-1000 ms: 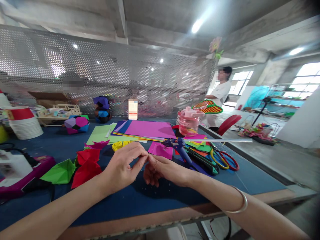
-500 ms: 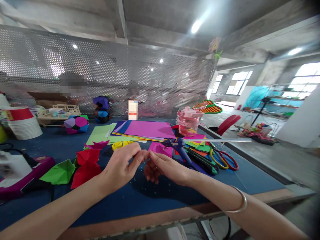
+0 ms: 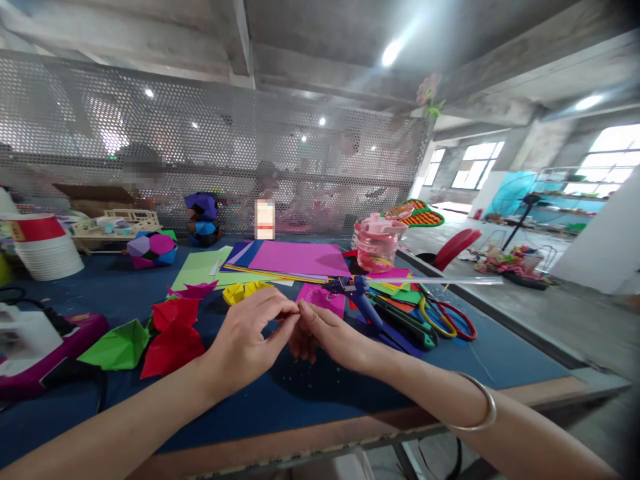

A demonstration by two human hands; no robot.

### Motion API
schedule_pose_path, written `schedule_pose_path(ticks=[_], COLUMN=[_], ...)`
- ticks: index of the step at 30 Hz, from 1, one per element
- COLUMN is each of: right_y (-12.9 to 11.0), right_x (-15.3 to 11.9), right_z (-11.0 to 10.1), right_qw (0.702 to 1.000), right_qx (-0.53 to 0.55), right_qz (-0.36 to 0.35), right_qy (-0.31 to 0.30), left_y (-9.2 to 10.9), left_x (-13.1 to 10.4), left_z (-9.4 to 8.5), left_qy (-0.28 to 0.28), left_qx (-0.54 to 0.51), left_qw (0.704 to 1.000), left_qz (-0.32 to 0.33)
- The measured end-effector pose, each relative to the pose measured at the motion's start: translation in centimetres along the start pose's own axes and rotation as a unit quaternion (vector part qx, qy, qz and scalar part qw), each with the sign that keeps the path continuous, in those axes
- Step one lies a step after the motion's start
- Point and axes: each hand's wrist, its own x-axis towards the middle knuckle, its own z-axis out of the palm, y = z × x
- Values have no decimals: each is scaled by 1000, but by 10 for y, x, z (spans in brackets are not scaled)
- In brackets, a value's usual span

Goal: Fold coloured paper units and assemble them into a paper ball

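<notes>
Left hand [image 3: 244, 335] and right hand [image 3: 334, 336] are pinching narrow, tip to tip; whether they are gripping anything cannot be told. The glue gun [image 3: 358, 289] is lying at two o'clock; a straying right hand could be knocking it.

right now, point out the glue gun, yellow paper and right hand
Glue gun [image 3: 358, 291]: head view, body above handle.
Yellow paper [image 3: 241, 293]: head view, on its folds.
Right hand [image 3: 333, 335]: head view, near thumb's base.
</notes>
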Motion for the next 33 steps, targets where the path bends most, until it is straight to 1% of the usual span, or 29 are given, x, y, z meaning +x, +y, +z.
schedule_pose_path(ticks=[2, 5, 9, 14, 17, 19, 21, 23, 24, 26, 28, 30, 33], right_y=[1, 1, -2, -3, -4, -5, -5, -7, -8, -11, -15, -18, -19], right_x=[0, -2, -4, -8, -8, -7, -5, -3, -2, -2, -2, -3, -3], right_z=[1, 1, 1, 2, 3, 2, 0, -3, -5, -6, -6, -4, -3], right_qw=[999, 993, 985, 983, 983, 983, 980, 974, 973, 974, 979, 982, 978], right_qx=[-42, -101, -158, -170, -169, -164, -149, -124, -110, -83, -65, -52, -56], right_qz=[-15, -23, -32, -40, -49, -62, -86, -114, -123, -128, -129, -136, -149], right_qy=[26, 54, 61, 57, 49, 61, 102, 149, 163, 165, 142, 121, 133], left_y=[0, -1, 0, 5, 5, 2, 0, -3, -4, -6, -9, -12, -13], left_x=[-1, -2, -3, 1, 6, 10, 12, 12, 12, 12, 11, 11, 11], left_z=[2, 4, 7, 7, 2, -3, -7, -9, -9, -7, -5, -5, -4], left_qy=[5, -3, -10, -29, -29, -28, -53, -91, -107, -120, -118, -115, -110], left_qx=[3, 4, 5, 10, 15, 14, -2, -13, -11, 0, 9, 8, 4], left_qw=[1000, 1000, 1000, 999, 997, 994, 986, 979, 979, 981, 985, 986, 988], left_qz=[-4, -12, -13, -31, -65, -109, -158, -179, -176, -150, -127, -119, -111])
